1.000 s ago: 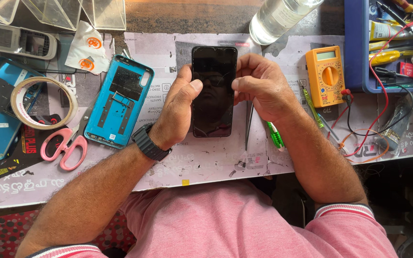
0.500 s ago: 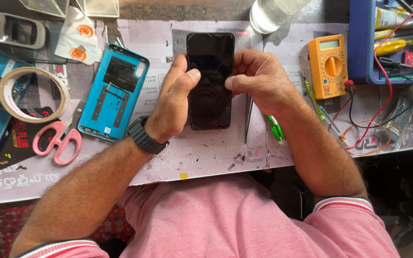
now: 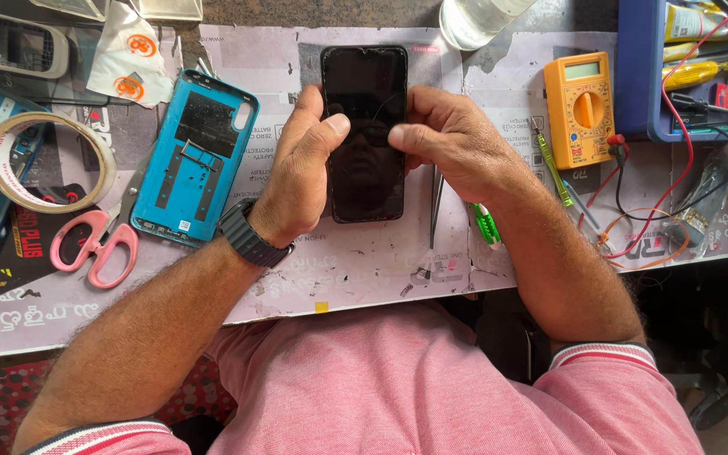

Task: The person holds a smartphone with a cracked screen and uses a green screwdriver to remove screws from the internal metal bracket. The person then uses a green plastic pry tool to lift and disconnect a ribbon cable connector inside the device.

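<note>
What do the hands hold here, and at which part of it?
Both hands, left and right, grip the black phone by its long side edges near the middle; both thumbs press on its dark screen. It lies flat on the table.

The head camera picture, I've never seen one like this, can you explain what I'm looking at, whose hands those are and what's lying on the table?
The camera sits on a person's head and looks down, so the pink shirt at the bottom and both arms belong to the wearer. No machine is involved, only bare hands. The left hand, with a dark watch on its wrist, and the right hand grip a black phone from either side, thumbs pressing its dark screen. The phone lies on a paper-covered table. To the left are a blue phone back cover, pink scissors and a roll of tape. To the right are tweezers, an orange meter with red and black wires, and a blue tray of tools.
</note>
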